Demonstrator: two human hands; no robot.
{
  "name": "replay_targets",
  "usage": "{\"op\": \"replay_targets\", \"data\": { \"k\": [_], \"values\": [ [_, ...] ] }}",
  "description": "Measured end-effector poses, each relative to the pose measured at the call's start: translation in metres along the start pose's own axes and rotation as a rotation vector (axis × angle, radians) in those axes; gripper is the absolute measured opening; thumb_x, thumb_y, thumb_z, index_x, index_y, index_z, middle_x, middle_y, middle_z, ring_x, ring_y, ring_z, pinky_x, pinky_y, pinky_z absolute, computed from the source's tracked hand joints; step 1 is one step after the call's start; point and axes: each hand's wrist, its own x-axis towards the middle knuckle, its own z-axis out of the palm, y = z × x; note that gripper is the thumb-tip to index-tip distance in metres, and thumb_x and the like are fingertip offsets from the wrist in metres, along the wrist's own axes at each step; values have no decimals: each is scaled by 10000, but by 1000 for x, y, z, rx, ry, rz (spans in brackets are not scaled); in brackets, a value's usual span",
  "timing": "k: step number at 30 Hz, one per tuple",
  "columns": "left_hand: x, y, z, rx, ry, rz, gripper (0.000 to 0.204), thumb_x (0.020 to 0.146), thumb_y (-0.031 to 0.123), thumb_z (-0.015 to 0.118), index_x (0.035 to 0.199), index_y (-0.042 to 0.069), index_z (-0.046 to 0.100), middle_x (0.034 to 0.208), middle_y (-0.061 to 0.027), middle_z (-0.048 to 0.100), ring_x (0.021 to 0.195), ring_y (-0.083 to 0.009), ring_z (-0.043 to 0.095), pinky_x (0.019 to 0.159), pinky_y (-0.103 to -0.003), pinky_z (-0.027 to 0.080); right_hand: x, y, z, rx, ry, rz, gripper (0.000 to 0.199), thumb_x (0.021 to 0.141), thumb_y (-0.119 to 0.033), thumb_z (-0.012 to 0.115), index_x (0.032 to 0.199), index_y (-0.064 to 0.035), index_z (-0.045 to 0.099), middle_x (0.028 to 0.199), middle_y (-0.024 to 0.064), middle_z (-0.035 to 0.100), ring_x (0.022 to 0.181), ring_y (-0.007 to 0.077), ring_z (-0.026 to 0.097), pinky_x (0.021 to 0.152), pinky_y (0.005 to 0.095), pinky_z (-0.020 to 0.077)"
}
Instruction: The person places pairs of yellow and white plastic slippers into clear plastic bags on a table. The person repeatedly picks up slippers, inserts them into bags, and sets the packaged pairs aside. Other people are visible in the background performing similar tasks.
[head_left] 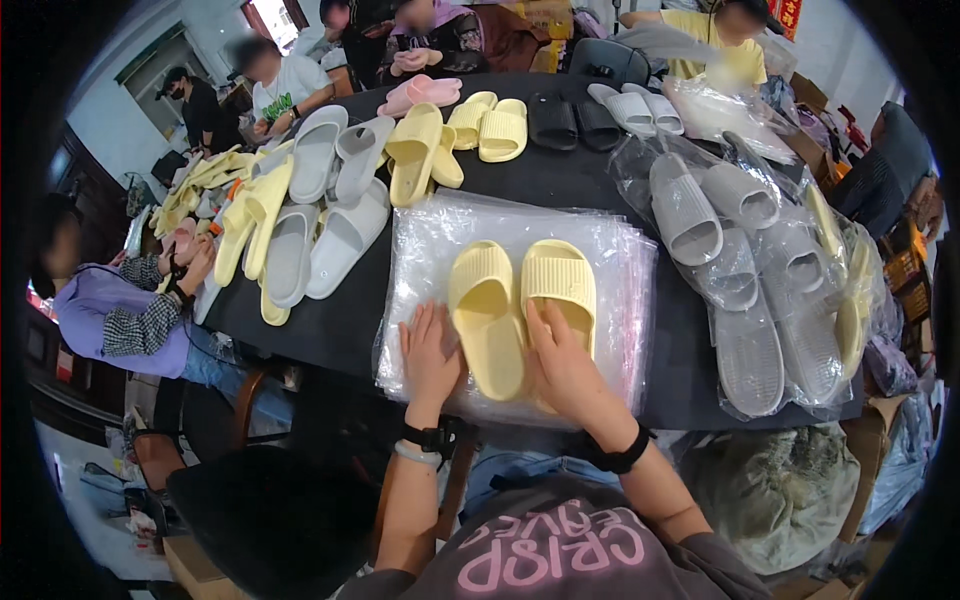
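Observation:
A pair of yellow slippers lies side by side, toes pointing away, on a stack of clear plastic bags [425, 240]. My left hand [430, 350] rests on the bags just left of the left yellow slipper [497, 350], fingers stretched out and holding nothing. Over the heel part of the right yellow slipper [558, 270] is my right hand [562, 360]. Its fingers reach into the foot opening below the ribbed strap and grip the slipper; part of the heel is hidden under the hand.
Loose grey slippers [318, 155], yellow slippers [412, 165] and black slippers [553, 122] line the far and left parts of the black table [530, 185]. Bagged grey slippers [750, 360] lie on the right. Beside the left edge sits a co-worker [130, 310]; several others are beyond the table.

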Motion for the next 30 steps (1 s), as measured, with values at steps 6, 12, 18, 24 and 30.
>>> {"op": "replay_targets", "data": {
  "k": [6, 12, 18, 24, 30],
  "values": [
    [-2, 14, -36, -251, 222, -15, 334, 893, 33, 594, 1224, -15, 598, 1268, -216, 589, 1204, -358, 543, 1014, -422, 436, -46, 15, -38, 83, -27, -18, 588, 890, -41, 569, 1433, 43, 359, 1476, 298, 314, 1322, 435, 390, 1091, 441, 352],
    [19, 85, -43, -195, -332, 302, 479, 898, 231, 666, 1336, 80, 542, 1253, -210, 545, 1164, -353, 540, 941, -402, 464, -74, 44, -25, 294, -24, 251, 639, 966, -170, 453, 1496, 75, 191, 1498, 290, 298, 1395, 409, 290, 1158, 455, 216],
    [34, 109, -41, 120, -316, 249, 415, 921, 346, 594, 1242, 83, 608, 1145, -192, 560, 1042, -355, 559, 837, -431, 467, -69, 46, -31, 395, -99, 202, 665, 984, -270, 440, 1485, 97, 202, 1484, 258, 364, 1385, 405, 309, 1156, 451, 221],
    [44, 58, -60, -121, -167, 181, 206, 880, 143, 612, 1040, 14, 634, 1102, -186, 588, 1000, -356, 587, 824, -426, 487, -73, 51, -25, 255, -84, 134, 637, 977, -289, 455, 1452, 100, 288, 1445, 255, 418, 1374, 419, 327, 1147, 464, 253],
    [105, -30, -144, -137, 15, -31, 131, 863, 62, 600, 983, 13, 621, 923, -157, 621, 877, -292, 608, 758, -361, 483, -72, 49, -26, 194, -128, 108, 639, 949, -247, 493, 1452, 94, 296, 1430, 261, 427, 1374, 427, 323, 1143, 473, 254]
  ]
}}
